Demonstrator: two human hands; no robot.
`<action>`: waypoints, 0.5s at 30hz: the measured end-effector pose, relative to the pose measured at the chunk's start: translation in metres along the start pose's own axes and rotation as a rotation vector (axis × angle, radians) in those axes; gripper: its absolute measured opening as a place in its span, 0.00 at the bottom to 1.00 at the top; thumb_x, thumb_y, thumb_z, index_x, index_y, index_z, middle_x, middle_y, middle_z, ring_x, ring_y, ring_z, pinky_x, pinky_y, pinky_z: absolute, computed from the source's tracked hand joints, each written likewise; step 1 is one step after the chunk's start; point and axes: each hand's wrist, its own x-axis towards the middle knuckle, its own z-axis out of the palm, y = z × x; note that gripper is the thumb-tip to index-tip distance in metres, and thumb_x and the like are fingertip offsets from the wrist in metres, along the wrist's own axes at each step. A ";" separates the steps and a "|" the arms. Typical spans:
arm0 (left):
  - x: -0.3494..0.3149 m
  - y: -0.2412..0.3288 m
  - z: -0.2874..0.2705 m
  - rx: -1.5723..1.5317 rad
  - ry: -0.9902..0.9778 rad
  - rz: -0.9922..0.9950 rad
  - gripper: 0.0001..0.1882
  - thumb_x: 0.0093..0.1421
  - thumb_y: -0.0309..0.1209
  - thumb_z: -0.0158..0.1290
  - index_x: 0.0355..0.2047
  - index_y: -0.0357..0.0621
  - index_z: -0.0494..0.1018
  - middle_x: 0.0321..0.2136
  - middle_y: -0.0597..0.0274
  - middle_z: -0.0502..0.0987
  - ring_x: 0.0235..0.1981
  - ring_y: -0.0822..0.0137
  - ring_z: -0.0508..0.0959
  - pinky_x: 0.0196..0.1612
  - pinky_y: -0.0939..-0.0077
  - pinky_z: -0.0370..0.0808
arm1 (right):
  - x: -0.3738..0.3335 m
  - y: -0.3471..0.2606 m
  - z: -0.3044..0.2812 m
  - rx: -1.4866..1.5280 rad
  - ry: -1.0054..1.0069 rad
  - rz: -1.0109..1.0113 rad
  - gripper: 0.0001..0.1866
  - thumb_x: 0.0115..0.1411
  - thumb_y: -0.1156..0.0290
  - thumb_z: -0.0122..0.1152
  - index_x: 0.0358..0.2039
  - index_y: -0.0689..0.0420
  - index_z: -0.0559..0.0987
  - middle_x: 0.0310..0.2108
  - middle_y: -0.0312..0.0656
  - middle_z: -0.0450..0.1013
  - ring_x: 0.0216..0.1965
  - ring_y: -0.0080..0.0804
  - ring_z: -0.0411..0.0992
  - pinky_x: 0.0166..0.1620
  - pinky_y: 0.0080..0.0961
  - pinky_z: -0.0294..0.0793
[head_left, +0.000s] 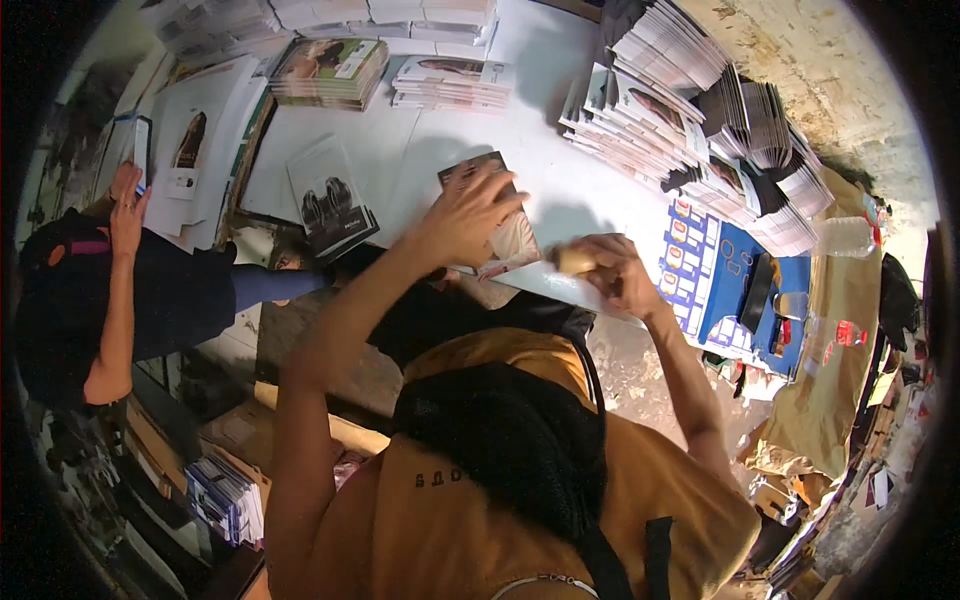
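Note:
A thin booklet (512,243) with a dark top and a pale picture lies at the near edge of the white table. My left hand (465,215) rests across it, fingers spread and slightly blurred, hiding much of its cover. To the right, just past the booklet's side, my right hand (622,272) is closed round a small tan, rounded object (574,261). Motion smears that object, so its kind is unclear. Left of my left hand, a booklet with a dark picture (330,205) lies on the table.
Stacked booklets (452,82) and a green-covered pile (328,72) stand at the table's back. Tall fanned stacks (640,120) fill the back right, above a blue board (745,290) with a black tool. Another person (110,290) sits at left, holding a phone (141,155). Plastic bottles (845,237) lie far right.

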 end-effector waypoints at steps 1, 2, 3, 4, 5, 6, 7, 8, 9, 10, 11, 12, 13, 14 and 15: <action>0.010 -0.004 -0.008 0.047 0.085 0.274 0.42 0.45 0.45 0.66 0.61 0.44 0.68 0.63 0.45 0.61 0.70 0.41 0.55 0.69 0.33 0.49 | -0.003 0.002 0.001 0.004 0.121 0.053 0.26 0.52 0.73 0.70 0.54 0.58 0.80 0.53 0.48 0.76 0.55 0.50 0.71 0.60 0.44 0.67; 0.016 -0.006 -0.015 0.091 -0.018 0.258 0.41 0.40 0.44 0.67 0.56 0.44 0.69 0.62 0.43 0.61 0.70 0.38 0.54 0.69 0.30 0.46 | -0.007 0.002 0.002 -0.005 0.253 0.204 0.25 0.54 0.72 0.70 0.54 0.62 0.79 0.50 0.50 0.77 0.52 0.51 0.72 0.57 0.42 0.69; 0.018 -0.008 -0.017 0.105 -0.022 0.253 0.41 0.40 0.44 0.67 0.56 0.44 0.69 0.62 0.43 0.61 0.70 0.38 0.54 0.69 0.30 0.46 | -0.015 0.005 -0.001 -0.069 0.360 0.218 0.24 0.54 0.73 0.70 0.53 0.62 0.80 0.50 0.51 0.77 0.50 0.50 0.72 0.55 0.41 0.70; 0.019 -0.013 -0.018 0.134 -0.056 0.247 0.39 0.40 0.44 0.67 0.53 0.43 0.69 0.61 0.42 0.61 0.70 0.38 0.53 0.69 0.29 0.45 | -0.023 0.008 0.001 -0.108 0.443 0.262 0.25 0.54 0.74 0.70 0.54 0.62 0.80 0.50 0.51 0.77 0.50 0.50 0.72 0.56 0.41 0.70; 0.019 -0.019 -0.020 0.165 -0.092 0.239 0.38 0.39 0.43 0.67 0.51 0.42 0.69 0.61 0.42 0.61 0.70 0.37 0.52 0.70 0.29 0.44 | -0.031 0.012 0.004 -0.144 0.525 0.306 0.25 0.54 0.76 0.69 0.54 0.62 0.80 0.51 0.51 0.77 0.50 0.50 0.71 0.56 0.41 0.70; 0.014 -0.024 -0.021 0.195 -0.077 0.223 0.37 0.39 0.42 0.68 0.49 0.42 0.69 0.58 0.45 0.65 0.68 0.41 0.58 0.68 0.28 0.47 | -0.041 0.016 0.007 -0.177 0.567 0.322 0.25 0.54 0.76 0.69 0.55 0.62 0.79 0.51 0.52 0.76 0.51 0.50 0.71 0.57 0.41 0.69; 0.016 -0.030 -0.029 0.217 -0.089 0.223 0.37 0.39 0.42 0.68 0.49 0.42 0.69 0.58 0.45 0.65 0.68 0.41 0.58 0.68 0.28 0.47 | -0.050 0.019 0.010 -0.207 0.604 0.338 0.26 0.55 0.77 0.68 0.56 0.62 0.78 0.52 0.54 0.75 0.53 0.51 0.70 0.59 0.40 0.68; 0.018 -0.035 -0.036 0.161 -0.203 0.126 0.35 0.41 0.40 0.68 0.49 0.42 0.68 0.54 0.46 0.69 0.64 0.45 0.64 0.66 0.30 0.51 | -0.055 0.023 0.013 -0.206 0.649 0.340 0.25 0.55 0.77 0.68 0.55 0.62 0.79 0.51 0.53 0.76 0.52 0.50 0.70 0.59 0.41 0.68; 0.019 -0.037 -0.045 0.106 -0.317 0.027 0.33 0.44 0.38 0.67 0.49 0.41 0.68 0.50 0.48 0.73 0.60 0.48 0.70 0.65 0.33 0.54 | -0.056 0.024 0.011 -0.227 0.660 0.322 0.25 0.55 0.77 0.68 0.55 0.63 0.79 0.51 0.53 0.76 0.50 0.50 0.71 0.57 0.40 0.69; 0.018 -0.040 -0.054 -0.025 -0.225 -0.016 0.23 0.48 0.28 0.62 0.45 0.41 0.70 0.40 0.52 0.77 0.48 0.52 0.77 0.59 0.46 0.64 | -0.056 0.027 0.009 -0.218 0.671 0.352 0.24 0.56 0.77 0.68 0.55 0.63 0.78 0.51 0.53 0.76 0.50 0.50 0.71 0.57 0.40 0.69; 0.018 -0.046 -0.067 -0.005 -0.238 -0.017 0.23 0.48 0.28 0.62 0.45 0.41 0.70 0.40 0.52 0.77 0.48 0.52 0.77 0.59 0.46 0.64 | -0.054 0.028 0.007 -0.210 0.679 0.383 0.24 0.56 0.78 0.67 0.55 0.64 0.78 0.50 0.53 0.76 0.49 0.50 0.72 0.56 0.40 0.70; 0.020 -0.054 -0.080 -0.082 -0.044 -0.006 0.19 0.50 0.24 0.59 0.44 0.41 0.71 0.39 0.51 0.78 0.46 0.51 0.78 0.56 0.52 0.68 | -0.048 0.021 0.003 -0.187 0.712 0.386 0.23 0.58 0.78 0.66 0.55 0.65 0.78 0.49 0.54 0.76 0.48 0.50 0.72 0.55 0.39 0.71; 0.023 -0.059 -0.096 -0.164 0.150 0.011 0.16 0.51 0.21 0.56 0.42 0.40 0.72 0.37 0.51 0.78 0.44 0.50 0.79 0.54 0.58 0.71 | -0.049 0.021 0.001 -0.202 0.684 0.400 0.23 0.58 0.78 0.67 0.55 0.65 0.78 0.49 0.53 0.76 0.48 0.49 0.72 0.54 0.39 0.72; 0.029 -0.064 -0.111 -0.118 0.337 0.065 0.13 0.53 0.20 0.54 0.39 0.42 0.74 0.37 0.53 0.78 0.43 0.50 0.78 0.50 0.59 0.73 | -0.048 0.020 -0.001 -0.185 0.689 0.404 0.23 0.57 0.77 0.67 0.55 0.64 0.78 0.49 0.53 0.76 0.48 0.50 0.72 0.54 0.40 0.71; 0.034 -0.066 -0.123 -0.077 0.526 0.121 0.11 0.54 0.18 0.52 0.37 0.44 0.75 0.36 0.54 0.79 0.43 0.49 0.78 0.46 0.59 0.74 | -0.048 0.019 -0.001 -0.172 0.690 0.407 0.24 0.57 0.76 0.67 0.55 0.63 0.78 0.49 0.52 0.76 0.47 0.50 0.72 0.55 0.41 0.70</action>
